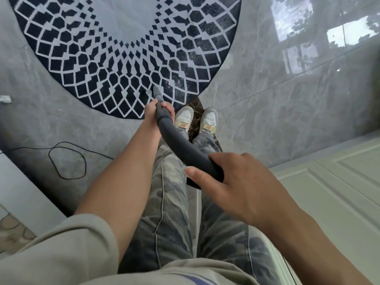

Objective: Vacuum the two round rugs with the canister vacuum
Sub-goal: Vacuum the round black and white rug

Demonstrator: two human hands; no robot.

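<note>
Round the grey hose (181,148), both hands hold tight: the left hand (155,113) low by the nozzle (157,93), the right hand (236,182) higher up. Just past the left hand, the nozzle tip touches the near edge of the round rug (92,58). Farther off to the right, the rug looks speckled, so lots seems left to clean. No second rug or canister shows.

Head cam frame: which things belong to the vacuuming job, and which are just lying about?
Job:
dark grey vacuum hose, held by left hand near its grey nozzle and by right hand further back
round navy rug with white lattice pattern

Lying about:
thin black looped cord (owner unclear)
white crumpled scrap at the left edge
</note>
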